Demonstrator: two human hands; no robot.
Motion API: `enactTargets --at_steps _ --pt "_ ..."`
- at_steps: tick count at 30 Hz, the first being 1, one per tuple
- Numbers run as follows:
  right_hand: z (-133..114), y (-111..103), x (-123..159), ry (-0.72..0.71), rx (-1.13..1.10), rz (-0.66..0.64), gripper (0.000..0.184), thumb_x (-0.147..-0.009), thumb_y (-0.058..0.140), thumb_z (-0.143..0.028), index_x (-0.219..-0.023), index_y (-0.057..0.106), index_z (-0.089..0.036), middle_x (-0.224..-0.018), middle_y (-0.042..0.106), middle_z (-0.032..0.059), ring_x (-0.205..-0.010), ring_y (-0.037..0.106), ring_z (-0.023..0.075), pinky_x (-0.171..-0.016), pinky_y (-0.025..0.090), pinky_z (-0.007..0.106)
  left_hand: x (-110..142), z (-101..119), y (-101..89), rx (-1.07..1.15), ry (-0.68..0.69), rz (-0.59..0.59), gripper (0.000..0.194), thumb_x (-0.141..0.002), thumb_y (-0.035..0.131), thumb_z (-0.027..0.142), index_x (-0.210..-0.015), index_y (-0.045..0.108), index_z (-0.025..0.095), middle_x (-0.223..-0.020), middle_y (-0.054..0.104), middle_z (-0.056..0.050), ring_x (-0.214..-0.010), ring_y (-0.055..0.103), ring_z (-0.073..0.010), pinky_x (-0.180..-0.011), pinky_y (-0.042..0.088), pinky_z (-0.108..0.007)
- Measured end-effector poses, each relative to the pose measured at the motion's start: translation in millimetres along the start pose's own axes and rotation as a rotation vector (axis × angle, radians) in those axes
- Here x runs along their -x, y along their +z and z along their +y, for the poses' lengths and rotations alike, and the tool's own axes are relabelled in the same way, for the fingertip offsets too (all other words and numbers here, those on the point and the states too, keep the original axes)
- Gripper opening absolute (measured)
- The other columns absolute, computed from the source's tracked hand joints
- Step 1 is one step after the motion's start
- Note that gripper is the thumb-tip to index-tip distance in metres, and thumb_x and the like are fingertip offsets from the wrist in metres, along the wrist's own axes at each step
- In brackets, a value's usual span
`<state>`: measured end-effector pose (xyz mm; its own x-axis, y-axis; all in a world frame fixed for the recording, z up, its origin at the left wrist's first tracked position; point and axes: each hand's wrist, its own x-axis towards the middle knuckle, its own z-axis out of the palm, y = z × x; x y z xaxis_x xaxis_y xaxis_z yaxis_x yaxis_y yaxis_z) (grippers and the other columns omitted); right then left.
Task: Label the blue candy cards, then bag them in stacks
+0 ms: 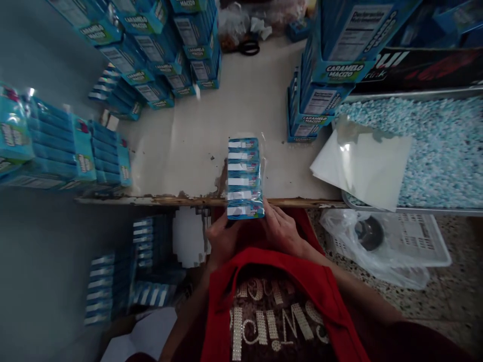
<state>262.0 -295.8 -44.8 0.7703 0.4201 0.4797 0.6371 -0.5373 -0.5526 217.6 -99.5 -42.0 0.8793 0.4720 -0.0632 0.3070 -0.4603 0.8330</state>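
Observation:
A row of small blue candy boxes in clear plastic film (243,178) lies at the front edge of the table, its near end slightly past the wooden edge. White strips show on the boxes, and loose film stands out along the right side. My left hand (222,240) is closed on the pack's near left corner, fingers partly hidden below it. At the near right corner, my right hand (282,230) holds the other side, its fingers along the film.
Stacks of blue candy boxes (151,55) stand at the back left, with another stack (320,95) to the right. White sheets (366,166) lie over a metal tray of light-blue candies (445,151). Black-handled scissors (249,48) rest behind. Below is a white plastic crate (415,241).

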Motion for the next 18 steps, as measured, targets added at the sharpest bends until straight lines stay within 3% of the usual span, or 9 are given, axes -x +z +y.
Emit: enactTargets --at_steps 3,5,7,9,11,13,14,18 --pt "-3.0 -38.7 -10.6 0.078 -0.07 -0.108 0.061 -0.108 0.063 -0.033 -0.167 0.05 -0.033 -0.133 0.081 0.0106 -0.108 0.084 0.0337 -0.089 0.074 0.049 -3.5 -10.8 -3.1 -0.1 0.221 0.001 0.035 -0.09 0.084 0.053 -0.105 0.088 0.022 -0.089 0.085 -0.004 -0.079 0.079 -0.0226 -0.079 0.063 -0.031" --pt "1.1 -69.1 -35.3 0.175 -0.234 -0.133 0.041 -0.106 0.066 -0.051 -0.142 0.073 -0.033 -0.116 0.085 0.0087 -0.098 0.084 0.0316 -0.083 0.073 0.047 -12.4 -6.0 -15.1 -0.178 0.401 0.093 0.063 -0.085 0.087 0.062 -0.13 0.081 0.019 -0.105 0.086 -0.011 -0.09 0.081 -0.0291 -0.086 0.064 -0.039" --pt "14.8 -86.9 -74.3 0.329 -0.391 0.001 0.039 -0.109 0.057 -0.061 -0.122 0.078 -0.031 -0.109 0.083 0.006 -0.099 0.081 0.0272 -0.088 0.069 0.043 -27.1 11.0 -32.0 -0.215 0.595 0.197 0.109 -0.073 0.092 0.073 -0.159 0.059 0.015 -0.131 0.079 -0.02 -0.112 0.078 -0.0378 -0.096 0.064 -0.049" --pt "38.2 -82.9 -120.4 0.421 -0.403 0.169 0.045 -0.109 0.053 -0.066 -0.124 0.075 -0.029 -0.12 0.079 0.0064 -0.111 0.076 0.0245 -0.096 0.065 0.041 -45.6 35.6 -47.1 -0.221 0.823 0.127 0.128 -0.066 0.094 0.078 -0.168 0.045 0.017 -0.154 0.064 -0.025 -0.139 0.065 -0.0448 -0.113 0.057 -0.059" --pt "65.8 -60.4 -162.6 0.361 -0.418 0.111 0.055 -0.097 0.068 -0.074 -0.123 0.073 -0.026 -0.125 0.076 0.0077 -0.121 0.07 0.0253 -0.105 0.059 0.041 -63.9 58.3 -54.9 -0.258 1.038 -0.142 0.106 -0.076 0.093 0.069 -0.163 0.052 0.025 -0.166 0.055 -0.02 -0.157 0.049 -0.0453 -0.128 0.043 -0.065" --pt "89.4 -31.5 -191.9 0.331 -0.521 0.026 0.06 -0.09 0.071 -0.082 -0.101 0.073 -0.023 -0.103 0.075 0.0056 -0.106 0.068 0.0226 -0.098 0.057 0.038 -78.0 71.1 -54.6 -0.287 1.151 -0.405 0.073 -0.09 0.088 0.05 -0.154 0.061 0.027 -0.168 0.055 -0.016 -0.164 0.042 -0.0411 -0.133 0.037 -0.064" --pt "98.0 -18.7 -200.9 0.337 -0.595 0.026 0.062 -0.087 0.071 -0.085 -0.09 0.07 -0.023 -0.091 0.07 0.0029 -0.095 0.066 0.02 -0.091 0.056 0.035 -82.8 72.8 -52.4 -0.275 1.175 -0.471 0.062 -0.095 0.085 0.041 -0.151 0.063 0.026 -0.167 0.057 -0.015 -0.164 0.041 -0.0387 -0.132 0.039 -0.062" --pt "115.2 10.0 -215.5 0.433 -0.873 0.061 0.068 -0.079 0.075 -0.089 -0.074 0.055 -0.024 -0.072 0.053 -0.0042 -0.07 0.049 0.0128 -0.067 0.046 0.027 -89.0 61.6 -42.3 -0.175 1.2 -0.467 0.051 -0.099 0.077 0.028 -0.147 0.065 0.022 -0.166 0.057 -0.016 -0.166 0.039 -0.0354 -0.128 0.046 -0.059"
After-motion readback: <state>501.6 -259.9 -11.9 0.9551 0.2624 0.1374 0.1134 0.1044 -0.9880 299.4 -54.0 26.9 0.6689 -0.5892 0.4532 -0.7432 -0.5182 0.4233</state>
